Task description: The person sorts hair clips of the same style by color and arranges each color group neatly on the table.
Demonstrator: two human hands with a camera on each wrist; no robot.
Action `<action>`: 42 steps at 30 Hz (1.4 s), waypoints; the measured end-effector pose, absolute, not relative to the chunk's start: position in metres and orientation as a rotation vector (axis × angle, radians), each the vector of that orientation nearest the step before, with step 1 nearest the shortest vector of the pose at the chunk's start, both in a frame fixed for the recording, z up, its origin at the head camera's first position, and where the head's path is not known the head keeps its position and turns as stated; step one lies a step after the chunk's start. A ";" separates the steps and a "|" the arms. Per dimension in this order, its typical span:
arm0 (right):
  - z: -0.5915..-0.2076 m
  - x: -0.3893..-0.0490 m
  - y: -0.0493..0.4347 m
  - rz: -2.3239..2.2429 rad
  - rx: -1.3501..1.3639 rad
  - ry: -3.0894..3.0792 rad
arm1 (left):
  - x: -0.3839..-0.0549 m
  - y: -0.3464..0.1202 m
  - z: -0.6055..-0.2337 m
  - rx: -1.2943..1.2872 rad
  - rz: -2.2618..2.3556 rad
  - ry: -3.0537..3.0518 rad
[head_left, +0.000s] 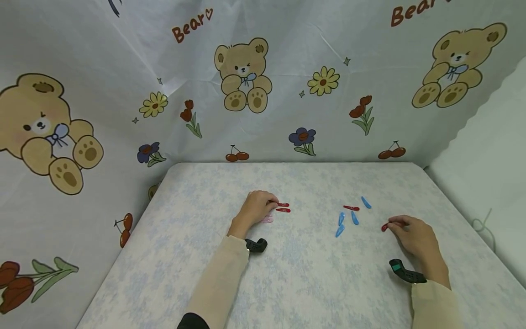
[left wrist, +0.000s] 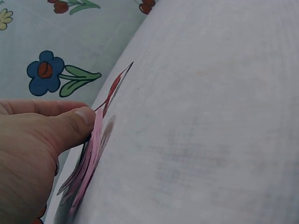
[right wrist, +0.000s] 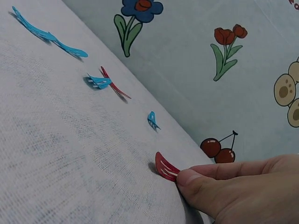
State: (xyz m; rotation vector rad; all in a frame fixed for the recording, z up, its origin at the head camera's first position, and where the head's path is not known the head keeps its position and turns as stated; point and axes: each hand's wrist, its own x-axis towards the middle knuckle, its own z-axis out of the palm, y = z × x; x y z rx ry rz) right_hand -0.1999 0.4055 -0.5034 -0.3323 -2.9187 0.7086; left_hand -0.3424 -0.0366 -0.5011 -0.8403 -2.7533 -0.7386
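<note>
My left hand (head_left: 255, 208) is over the left-middle of the table, thumb and forefinger pinching the left end of a red snap hair clip (head_left: 283, 204). A second red hair clip (head_left: 283, 210) lies just in front of it. Beside that hand several pink hair clips (head_left: 267, 219) lie in a group, partly hidden by it; the left wrist view shows them (left wrist: 93, 149) below the thumb. On the right, my right hand (head_left: 416, 236) pinches another red hair clip (right wrist: 164, 167) between thumb and forefinger, its rounded end pointing left, low over the tabletop.
Between the hands lie several blue hair clips (head_left: 355, 218) and one red clip (head_left: 351, 208), loosely scattered. The pale patterned table (head_left: 304, 274) meets a bear-print cloth (head_left: 279, 141) at its back edge. A thin cord (head_left: 484, 227) hangs beyond the right edge.
</note>
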 end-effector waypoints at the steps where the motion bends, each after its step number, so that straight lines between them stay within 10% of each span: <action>1: -0.504 -0.200 0.406 0.717 -0.338 -2.919 | -0.342 -0.037 -0.501 -0.841 -0.739 -2.756; 42: -0.490 -0.199 0.398 1.063 -0.431 -2.874 | -0.342 -0.037 -0.502 -0.868 -0.745 -2.724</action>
